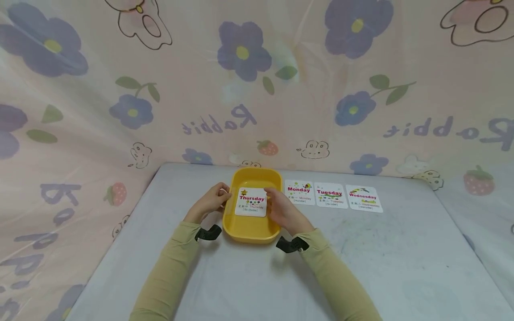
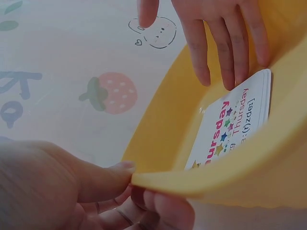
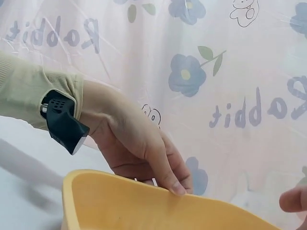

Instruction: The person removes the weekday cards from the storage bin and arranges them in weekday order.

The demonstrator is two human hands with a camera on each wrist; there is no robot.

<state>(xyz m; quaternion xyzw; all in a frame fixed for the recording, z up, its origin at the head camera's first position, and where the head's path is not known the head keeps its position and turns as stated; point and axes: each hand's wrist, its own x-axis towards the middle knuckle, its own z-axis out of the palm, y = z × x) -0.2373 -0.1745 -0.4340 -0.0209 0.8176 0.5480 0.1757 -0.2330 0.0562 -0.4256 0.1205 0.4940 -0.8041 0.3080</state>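
Observation:
A yellow plastic tray (image 1: 252, 232) stands on the table, and a white Thursday card (image 1: 250, 206) lies inside it. In the left wrist view the card (image 2: 235, 115) shows a doubled edge, as of cards stacked together. My left hand (image 1: 209, 203) pinches the tray's left rim, thumb on top and fingers beneath. My right hand (image 1: 287, 213) reaches over the right side of the tray, its fingertips at the card's right edge. Seen from the left wrist, that right hand (image 2: 223, 36) has its fingers extended down toward the card; whether they touch it I cannot tell.
To the right of the tray a Monday card (image 1: 299, 193), a Tuesday card (image 1: 330, 196) and a Wednesday card (image 1: 364, 199) lie in a row. The white table (image 1: 381, 254) meets a hanging cloth (image 1: 293, 98) printed with flowers and rabbits at the back.

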